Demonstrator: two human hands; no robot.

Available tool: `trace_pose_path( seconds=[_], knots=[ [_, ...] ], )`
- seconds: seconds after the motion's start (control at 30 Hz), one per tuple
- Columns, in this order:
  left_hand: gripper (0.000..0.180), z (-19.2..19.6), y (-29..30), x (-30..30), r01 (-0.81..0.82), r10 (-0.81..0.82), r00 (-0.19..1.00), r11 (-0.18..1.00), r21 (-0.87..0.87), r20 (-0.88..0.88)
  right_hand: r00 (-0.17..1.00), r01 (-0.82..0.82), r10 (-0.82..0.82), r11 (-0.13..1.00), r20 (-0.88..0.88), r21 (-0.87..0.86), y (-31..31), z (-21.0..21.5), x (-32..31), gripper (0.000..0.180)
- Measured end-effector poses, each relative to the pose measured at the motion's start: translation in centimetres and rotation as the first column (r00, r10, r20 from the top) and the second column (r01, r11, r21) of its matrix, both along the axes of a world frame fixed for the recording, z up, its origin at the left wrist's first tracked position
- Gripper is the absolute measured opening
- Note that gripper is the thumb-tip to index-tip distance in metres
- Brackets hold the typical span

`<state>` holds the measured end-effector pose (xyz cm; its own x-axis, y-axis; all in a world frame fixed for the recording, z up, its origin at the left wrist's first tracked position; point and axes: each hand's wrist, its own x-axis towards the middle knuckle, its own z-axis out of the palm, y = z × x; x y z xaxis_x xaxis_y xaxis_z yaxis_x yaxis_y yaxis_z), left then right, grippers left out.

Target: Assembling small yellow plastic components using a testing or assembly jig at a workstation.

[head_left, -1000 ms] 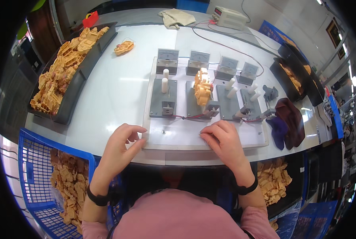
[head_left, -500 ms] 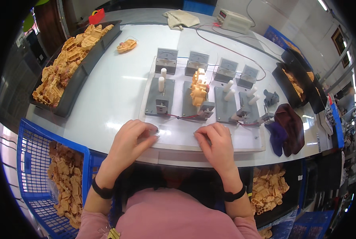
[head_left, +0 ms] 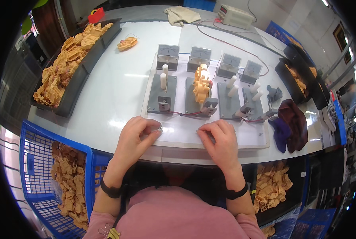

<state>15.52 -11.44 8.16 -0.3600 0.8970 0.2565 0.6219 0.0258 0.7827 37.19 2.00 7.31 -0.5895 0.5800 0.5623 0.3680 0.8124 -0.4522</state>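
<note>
My left hand (head_left: pixel 137 135) rests at the front left of the white test board (head_left: pixel 178 137), its fingers curled. A gap shows between thumb and forefinger, with a small metal screw head (head_left: pixel 160 128) by their tips. Over the board's front edge, my right hand (head_left: pixel 219 137) has thumb and forefinger pinched; anything between them is too small to make out. Beyond both hands, a yellow-orange plastic moulded part (head_left: pixel 202 85) stands on the second grey fixture (head_left: pixel 192 95). White pegs (head_left: pixel 164 77) rise from the other fixtures, and several analogue meters (head_left: pixel 168 55) line the back.
At left is a black tray (head_left: pixel 84 65) heaped with similar parts; another part (head_left: pixel 127 44) lies near it. Blue crates (head_left: pixel 30 159) stand below. Dark cloths (head_left: pixel 291 125) lie right of the board, black bins (head_left: pixel 291 83) beyond. A power supply (head_left: pixel 235 16) sits behind.
The view has shifted slightly, so board and hands sit a little differently in the picture. Both hands keep nearly the same pose, and the part stays on its fixture.
</note>
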Motion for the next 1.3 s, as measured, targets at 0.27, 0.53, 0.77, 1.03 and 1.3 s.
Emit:
trace_pose_path(
  seconds=[0.27,0.53,0.77,1.03,1.3],
  knots=[
    [0.016,-0.32,0.27,-0.02,-0.010,0.009,0.999,1.000,0.023,0.037,1.000,-0.024,0.024,0.999,0.013,0.031,0.12,0.12,-0.05,0.011],
    [0.017,-0.41,0.25,-0.08,-0.011,0.011,0.999,1.000,0.014,0.044,0.997,-0.081,0.080,0.996,0.010,0.048,0.49,-0.08,0.09,0.011],
    [0.018,-0.26,0.36,-0.03,-0.013,0.013,0.999,1.000,0.010,0.038,0.998,-0.057,0.057,0.997,-0.012,0.047,0.15,0.04,0.10,0.012],
    [0.019,0.26,0.53,0.18,-0.021,0.021,0.999,1.000,-0.014,0.031,0.998,-0.030,0.032,0.999,-0.046,0.039,0.11,-0.06,0.06,0.013],
    [0.019,0.01,0.53,0.28,-0.029,0.031,0.999,0.999,-0.044,0.031,0.998,-0.024,0.026,0.999,-0.056,0.025,0.13,-0.29,0.20,0.014]
  ],
)
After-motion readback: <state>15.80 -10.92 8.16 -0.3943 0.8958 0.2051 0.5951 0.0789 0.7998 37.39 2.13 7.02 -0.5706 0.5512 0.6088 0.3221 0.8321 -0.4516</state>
